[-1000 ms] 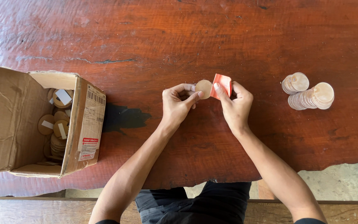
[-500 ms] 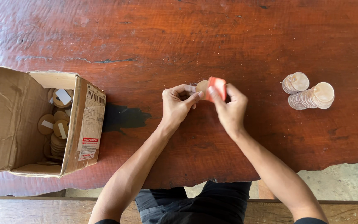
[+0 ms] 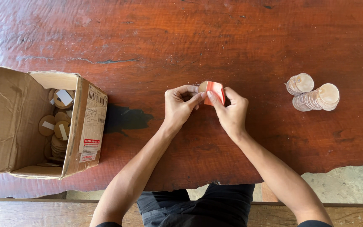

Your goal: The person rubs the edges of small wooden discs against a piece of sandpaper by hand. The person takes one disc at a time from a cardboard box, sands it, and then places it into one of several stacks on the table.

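Both hands (image 3: 206, 107) pinch one small round wooden disc (image 3: 203, 86) against folded red sandpaper (image 3: 215, 91).

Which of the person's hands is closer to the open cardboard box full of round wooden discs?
The left. The left hand is between the open cardboard box and the right hand, which lies farther along the table, away from the box.

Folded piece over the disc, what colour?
Red-orange folded piece, seen in the head view, pinched by both hands.
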